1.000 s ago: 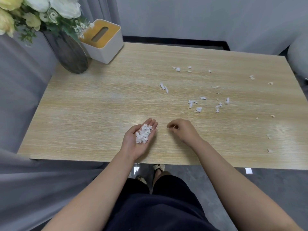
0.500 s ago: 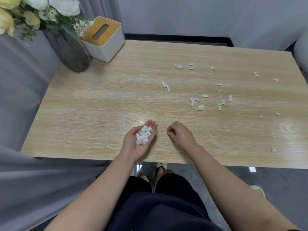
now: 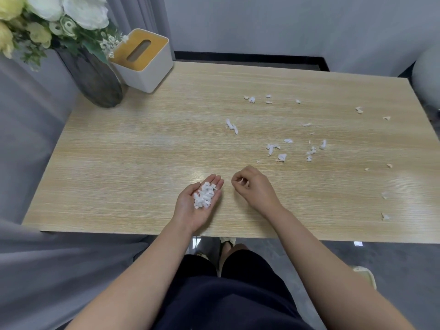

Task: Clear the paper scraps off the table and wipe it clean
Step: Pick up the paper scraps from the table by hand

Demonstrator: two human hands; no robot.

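My left hand (image 3: 196, 206) lies palm up just above the near edge of the wooden table (image 3: 133, 163), fingers straight and relaxed, cupping a heap of white paper scraps (image 3: 203, 196). Just beside it, my right hand (image 3: 253, 186) hovers knuckles up with the fingers curled in, and I see a small white scrap (image 3: 240, 181) pinched at the fingertips.

At the far left corner a dark vase (image 3: 95, 79) holds white and pale yellow flowers (image 3: 47, 20). Touching or nearly touching its right side is a white tissue box (image 3: 145, 72) with a wooden lid; the slot looks dark and I cannot tell whether any tissue is inside.

Compared with half a second ago, my left hand has kept its place and its heap, while my right hand has lifted a little and turned so the pinched scrap now shows. The scraps on the table lie as they did.

Loose scraps (image 3: 283, 151) are scattered over the right half of the table: a pair near the middle, a row farther back, a cluster right of centre, and a few small bits near the right edge. Nothing stands between my hands and them. Grey curtain fabric (image 3: 28, 163) hangs along the left side of the table, and my dark shorts (image 3: 226, 294) fill the bottom of the view.
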